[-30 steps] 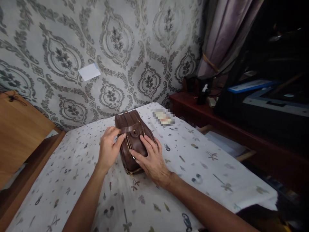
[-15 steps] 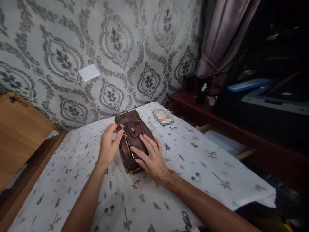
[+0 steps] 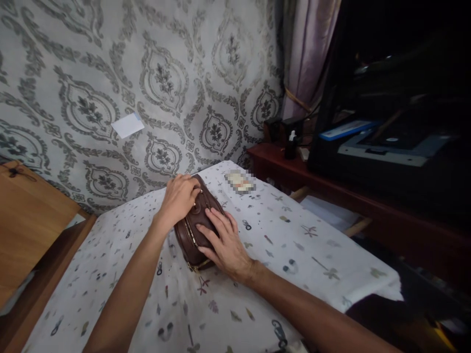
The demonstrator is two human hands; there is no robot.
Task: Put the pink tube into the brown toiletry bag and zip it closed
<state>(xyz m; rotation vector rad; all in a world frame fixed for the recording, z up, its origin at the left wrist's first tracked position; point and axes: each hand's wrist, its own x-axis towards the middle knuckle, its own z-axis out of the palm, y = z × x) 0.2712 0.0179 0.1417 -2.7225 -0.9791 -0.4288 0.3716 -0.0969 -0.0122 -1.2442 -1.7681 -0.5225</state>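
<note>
Right now the brown leather bag [image 3: 195, 230] lies on its side on the patterned tablecloth [image 3: 294, 245], directly under both hands, with its zipper edge [image 3: 189, 234] turned toward the left forearm. The left hand [image 3: 179, 196] is curled over the far end of the bag, fingers bent down around the top where the metal fittings sit; whether it pinches a zipper pull or a strap there cannot be told, since the knuckles hide the fingertips. The right hand [image 3: 224, 242] lies flat and spread on the near face of the bag, fingers extended, gripping nothing, simply pressing the bag against the table. To do this well, the flat hand should probably keep even downward pressure so the bag does not slide or roll, while the curled hand works with small, controlled pulls along the line of the zipper rather than across it. Beyond the right fingertips a small blurred card [image 3: 240, 181] lies on the cloth, well apart from the bag, and a dark wooden shelf [image 3: 294, 169] stands further right.
</note>
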